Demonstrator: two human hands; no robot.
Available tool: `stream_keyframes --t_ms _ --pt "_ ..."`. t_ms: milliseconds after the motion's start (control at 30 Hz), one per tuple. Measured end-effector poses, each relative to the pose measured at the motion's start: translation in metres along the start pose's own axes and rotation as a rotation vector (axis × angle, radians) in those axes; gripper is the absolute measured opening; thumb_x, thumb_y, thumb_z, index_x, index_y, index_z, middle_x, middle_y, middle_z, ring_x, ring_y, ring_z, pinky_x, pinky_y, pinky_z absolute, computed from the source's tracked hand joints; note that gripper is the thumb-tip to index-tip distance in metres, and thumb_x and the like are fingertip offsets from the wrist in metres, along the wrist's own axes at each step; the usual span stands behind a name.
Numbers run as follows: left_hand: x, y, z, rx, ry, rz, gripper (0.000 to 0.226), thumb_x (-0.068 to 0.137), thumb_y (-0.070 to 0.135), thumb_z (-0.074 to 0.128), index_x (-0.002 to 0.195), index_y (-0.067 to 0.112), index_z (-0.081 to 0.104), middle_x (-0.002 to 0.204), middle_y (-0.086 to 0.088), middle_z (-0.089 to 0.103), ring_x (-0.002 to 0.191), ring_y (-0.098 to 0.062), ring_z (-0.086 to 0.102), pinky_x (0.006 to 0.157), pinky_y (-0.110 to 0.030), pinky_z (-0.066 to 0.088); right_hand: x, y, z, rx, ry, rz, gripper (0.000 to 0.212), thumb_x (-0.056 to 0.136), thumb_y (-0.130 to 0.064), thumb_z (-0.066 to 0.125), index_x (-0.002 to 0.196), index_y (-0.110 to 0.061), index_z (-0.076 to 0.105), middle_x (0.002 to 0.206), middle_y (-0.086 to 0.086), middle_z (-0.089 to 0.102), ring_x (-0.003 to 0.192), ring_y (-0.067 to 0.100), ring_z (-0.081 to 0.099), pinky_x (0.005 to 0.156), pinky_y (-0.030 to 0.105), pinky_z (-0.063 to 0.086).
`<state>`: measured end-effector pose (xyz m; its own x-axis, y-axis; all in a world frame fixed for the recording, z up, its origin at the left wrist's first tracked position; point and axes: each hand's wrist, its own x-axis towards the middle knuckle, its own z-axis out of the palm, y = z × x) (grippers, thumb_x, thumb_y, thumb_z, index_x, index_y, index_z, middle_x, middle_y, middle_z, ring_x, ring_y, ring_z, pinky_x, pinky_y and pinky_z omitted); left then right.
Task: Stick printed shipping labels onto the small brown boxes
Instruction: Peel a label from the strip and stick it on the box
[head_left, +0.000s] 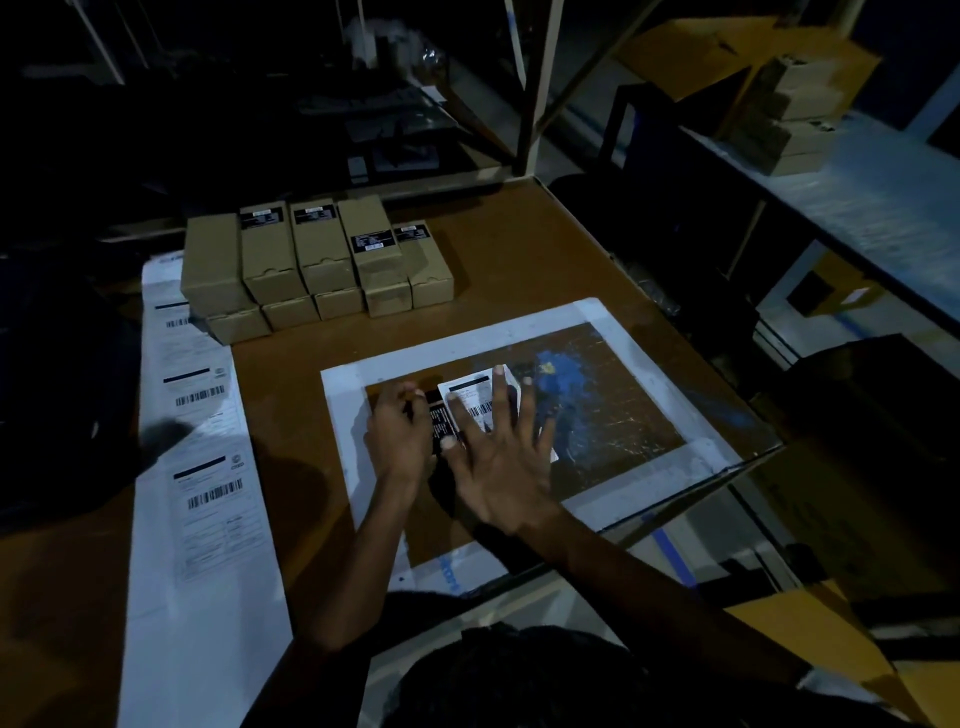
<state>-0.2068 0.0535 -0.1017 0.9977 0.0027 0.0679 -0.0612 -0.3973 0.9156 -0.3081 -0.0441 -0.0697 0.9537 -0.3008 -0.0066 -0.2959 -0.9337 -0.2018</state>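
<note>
The right hand (493, 457) lies flat with its fingers spread and straight across the white shipping label (470, 397), so its grip holds nothing; it looks to be pressing the paper down so the adhesive takes evenly. The left hand (397, 431) curls its fingers round the near end of the small brown box (441, 421) under the label, most likely to keep it from sliding under that pressure. The box lies on a dark cutting mat (613, 395) with a pale border, a firm backing for the rubbing. To the left, a long strip of unused labels (208, 467) runs down the bench (519, 244), within easy reach for the next peel. Further back, a stack of boxes (317, 265) stands in two layers, apparently awaiting their turn.
</note>
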Motion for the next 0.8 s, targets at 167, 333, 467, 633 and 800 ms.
stream_keyframes --t_ms 167,333,467,633,800 --pt "0.001 -0.002 0.002 0.031 0.008 -0.013 0.015 0.099 0.023 0.055 0.112 0.024 0.062 0.112 -0.004 0.069 0.099 -0.022 0.066 0.084 -0.048 0.058 0.018 0.042 -0.007 -0.020 0.030 0.172 0.058 0.097 -0.071 0.004 0.153 -0.056 -0.007 0.159 0.009 -0.038 0.142 0.037 -0.040 0.106 0.060 -0.031" --pt "0.001 -0.002 0.002 0.014 0.005 -0.023 0.016 0.100 0.023 0.055 0.114 0.024 0.062 0.114 -0.003 0.068 0.100 -0.019 0.066 0.084 -0.046 0.058 0.005 0.001 -0.004 0.004 -0.011 -0.009 0.060 0.099 -0.068 0.007 0.156 -0.050 0.002 0.159 0.004 -0.039 0.143 0.035 -0.040 0.103 0.058 -0.030" --pt "-0.002 -0.001 0.002 0.029 0.009 -0.039 0.017 0.100 0.022 0.055 0.116 0.023 0.061 0.115 -0.002 0.068 0.099 -0.017 0.066 0.081 -0.043 0.060 0.009 0.020 -0.004 -0.019 -0.019 0.003 0.057 0.099 -0.068 0.007 0.154 -0.054 0.002 0.159 0.004 -0.039 0.145 0.037 -0.035 0.108 0.061 -0.022" --pt "-0.003 0.002 0.002 0.041 0.017 -0.043 0.017 0.100 0.021 0.055 0.115 0.021 0.063 0.114 -0.005 0.070 0.098 -0.020 0.067 0.083 -0.045 0.060 0.012 0.049 -0.008 0.011 -0.032 0.135 0.064 0.095 -0.072 0.001 0.154 -0.051 -0.009 0.156 0.009 -0.042 0.140 0.037 -0.042 0.112 0.068 -0.021" --pt "-0.004 0.005 0.000 0.127 0.017 -0.009 0.017 0.100 0.022 0.054 0.115 0.021 0.063 0.110 -0.004 0.070 0.095 -0.019 0.067 0.081 -0.043 0.059 -0.006 0.013 0.002 0.012 -0.033 -0.105 0.060 0.099 -0.068 0.011 0.156 -0.050 0.000 0.160 0.003 -0.038 0.144 0.034 -0.039 0.112 0.060 -0.020"
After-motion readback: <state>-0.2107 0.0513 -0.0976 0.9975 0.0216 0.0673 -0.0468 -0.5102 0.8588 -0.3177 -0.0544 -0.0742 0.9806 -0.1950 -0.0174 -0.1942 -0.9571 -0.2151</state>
